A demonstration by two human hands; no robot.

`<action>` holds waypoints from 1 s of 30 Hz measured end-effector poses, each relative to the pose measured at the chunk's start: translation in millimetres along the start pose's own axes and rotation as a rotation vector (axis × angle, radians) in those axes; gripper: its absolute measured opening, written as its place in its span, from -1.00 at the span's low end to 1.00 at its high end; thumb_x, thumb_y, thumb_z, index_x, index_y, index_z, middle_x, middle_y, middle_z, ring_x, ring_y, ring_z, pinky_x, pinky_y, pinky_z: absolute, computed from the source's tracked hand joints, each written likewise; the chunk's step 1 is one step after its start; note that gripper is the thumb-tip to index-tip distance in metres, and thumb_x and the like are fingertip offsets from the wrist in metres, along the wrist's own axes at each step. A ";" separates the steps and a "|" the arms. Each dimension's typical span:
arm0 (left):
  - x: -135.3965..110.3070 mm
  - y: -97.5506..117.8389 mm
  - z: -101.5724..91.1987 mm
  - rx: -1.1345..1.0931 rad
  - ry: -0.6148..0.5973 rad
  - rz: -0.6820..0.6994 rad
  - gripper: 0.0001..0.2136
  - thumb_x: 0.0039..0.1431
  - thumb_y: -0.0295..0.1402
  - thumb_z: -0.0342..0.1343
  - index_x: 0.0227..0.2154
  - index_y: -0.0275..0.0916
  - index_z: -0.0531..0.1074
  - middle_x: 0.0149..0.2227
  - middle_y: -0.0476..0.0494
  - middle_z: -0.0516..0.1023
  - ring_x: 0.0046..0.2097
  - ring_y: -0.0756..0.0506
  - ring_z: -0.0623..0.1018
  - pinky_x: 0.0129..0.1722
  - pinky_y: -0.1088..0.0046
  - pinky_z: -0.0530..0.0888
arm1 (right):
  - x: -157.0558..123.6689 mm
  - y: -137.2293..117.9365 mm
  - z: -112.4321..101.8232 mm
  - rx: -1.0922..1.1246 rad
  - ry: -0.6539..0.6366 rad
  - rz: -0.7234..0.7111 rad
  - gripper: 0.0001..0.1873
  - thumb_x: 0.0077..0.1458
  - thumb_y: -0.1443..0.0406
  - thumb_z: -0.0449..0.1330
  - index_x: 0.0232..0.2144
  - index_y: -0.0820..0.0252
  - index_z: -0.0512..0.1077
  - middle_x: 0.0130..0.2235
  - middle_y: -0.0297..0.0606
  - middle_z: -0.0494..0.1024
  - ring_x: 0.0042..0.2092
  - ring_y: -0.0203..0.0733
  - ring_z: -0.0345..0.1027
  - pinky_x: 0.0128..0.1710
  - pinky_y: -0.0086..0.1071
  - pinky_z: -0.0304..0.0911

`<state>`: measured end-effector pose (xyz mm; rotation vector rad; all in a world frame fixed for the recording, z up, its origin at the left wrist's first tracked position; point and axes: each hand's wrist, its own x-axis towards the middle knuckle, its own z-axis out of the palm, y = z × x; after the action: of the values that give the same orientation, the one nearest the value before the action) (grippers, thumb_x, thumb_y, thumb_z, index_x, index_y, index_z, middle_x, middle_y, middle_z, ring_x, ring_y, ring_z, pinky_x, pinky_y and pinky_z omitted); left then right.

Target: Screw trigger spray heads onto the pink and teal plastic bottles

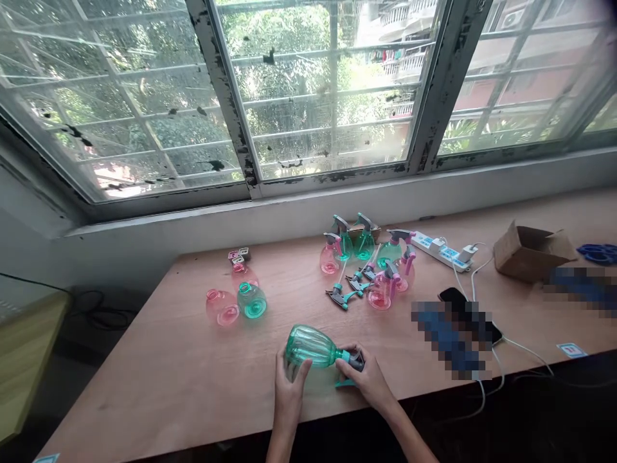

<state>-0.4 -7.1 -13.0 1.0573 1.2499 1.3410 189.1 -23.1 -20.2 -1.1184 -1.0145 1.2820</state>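
Observation:
A clear green spray bottle (312,347) lies sideways in the air above the front of the table, its neck pointing right. My left hand (290,379) is wrapped around its base end, thumb along the near side. My right hand (365,376) grips the grey and teal spray head (355,361) at the neck; its trigger shows below the fingers. Whether the head is fully screwed on cannot be made out. To the left stand a green bottle (252,301) and two pink bottles without heads, one pink bottle (222,307) nearest the edge.
Several bottles with heads, including a pink one (330,256), stand near the window wall. Loose spray heads (341,297) lie before them. Right of these are a power strip (441,249), a cardboard box (530,254), a phone (456,299) with cables and blue scissors (598,253).

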 end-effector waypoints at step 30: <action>2.2 19.0 1.4 0.015 -0.131 0.010 -0.42 0.09 -0.13 0.28 0.15 -0.18 0.30 0.14 -0.24 0.50 0.23 -0.26 0.43 0.24 0.18 0.33 | 0.7 4.0 -4.4 0.078 -0.047 0.009 -0.60 0.06 0.01 0.34 -0.28 0.18 0.38 -0.48 -0.33 0.59 -0.50 -0.17 0.48 -0.41 -0.26 0.43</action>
<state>-1.1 -4.5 6.0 1.1441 1.1602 1.2507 192.7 -22.8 -24.9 -1.0387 -0.9870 1.3490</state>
